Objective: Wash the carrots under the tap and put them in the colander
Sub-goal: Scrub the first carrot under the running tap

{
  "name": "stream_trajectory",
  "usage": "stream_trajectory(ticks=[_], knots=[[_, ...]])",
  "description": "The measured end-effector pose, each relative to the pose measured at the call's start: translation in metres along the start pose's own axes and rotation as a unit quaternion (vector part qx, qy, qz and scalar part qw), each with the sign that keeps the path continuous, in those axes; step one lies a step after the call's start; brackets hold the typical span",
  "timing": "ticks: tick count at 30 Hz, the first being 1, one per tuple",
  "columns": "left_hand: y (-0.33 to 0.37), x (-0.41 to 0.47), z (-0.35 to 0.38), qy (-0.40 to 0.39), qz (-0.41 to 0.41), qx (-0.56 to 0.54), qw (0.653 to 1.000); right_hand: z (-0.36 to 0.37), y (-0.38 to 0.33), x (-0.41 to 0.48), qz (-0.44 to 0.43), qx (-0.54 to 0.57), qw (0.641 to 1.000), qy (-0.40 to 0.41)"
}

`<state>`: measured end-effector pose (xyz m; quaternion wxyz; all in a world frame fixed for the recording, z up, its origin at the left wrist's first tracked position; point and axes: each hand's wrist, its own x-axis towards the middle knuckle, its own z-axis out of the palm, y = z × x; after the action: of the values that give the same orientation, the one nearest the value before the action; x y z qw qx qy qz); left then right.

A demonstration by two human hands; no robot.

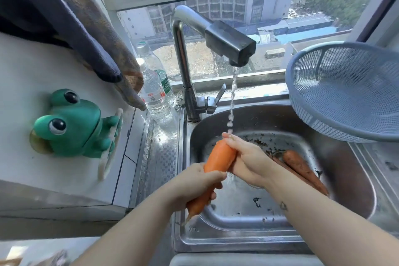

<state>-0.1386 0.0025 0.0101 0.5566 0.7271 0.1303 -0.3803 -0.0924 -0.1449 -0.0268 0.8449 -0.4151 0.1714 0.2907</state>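
I hold a large orange carrot (218, 157) over the steel sink (356, 179), just below the running water from the tap (228, 41). My left hand (194, 183) grips the carrot's thin lower half. My right hand (244, 157) wraps around its thick upper end, fingers under the stream. Two dirtier carrots (300, 168) lie on the sink floor at the right, partly hidden behind my right wrist. The blue mesh colander (345, 90) sits at the right, tilted over the sink's rim, with nothing visible inside.
Dirt flecks lie scattered on the sink floor (257, 201). Two clear plastic bottles (153, 90) stand left of the tap base. A green frog holder (71, 123) is stuck on the left wall. A dark cloth (86, 28) hangs at upper left.
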Motion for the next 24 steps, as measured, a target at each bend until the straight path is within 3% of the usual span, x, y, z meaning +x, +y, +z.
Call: stream_trajectory(ticks=[5, 8, 13, 17, 21, 24], knots=[[0.001, 0.005, 0.019, 0.090, 0.038, 0.197, 0.976, 0.004, 0.005, 0.017, -0.009, -0.035, 0.992, 0.119], [-0.003, 0.008, 0.026, 0.134, 0.051, 0.245, 0.959, 0.004, 0.005, 0.021, 0.011, 0.007, 0.986, 0.169], [-0.006, 0.008, 0.025, 0.177, 0.073, 0.345, 0.919, 0.003, 0.007, 0.019, 0.059, 0.067, 0.980, 0.180], [-0.002, 0.010, 0.025, 0.205, 0.084, 0.378, 0.899, 0.013, 0.011, 0.022, 0.016, 0.005, 0.968, 0.252], [0.008, 0.012, 0.020, 0.188, 0.075, 0.369, 0.907, 0.016, 0.019, 0.017, -0.090, -0.107, 0.969, 0.205], [0.008, 0.012, 0.014, 0.149, 0.048, 0.318, 0.935, 0.001, 0.025, 0.012, -0.106, -0.191, 0.966, 0.139]])
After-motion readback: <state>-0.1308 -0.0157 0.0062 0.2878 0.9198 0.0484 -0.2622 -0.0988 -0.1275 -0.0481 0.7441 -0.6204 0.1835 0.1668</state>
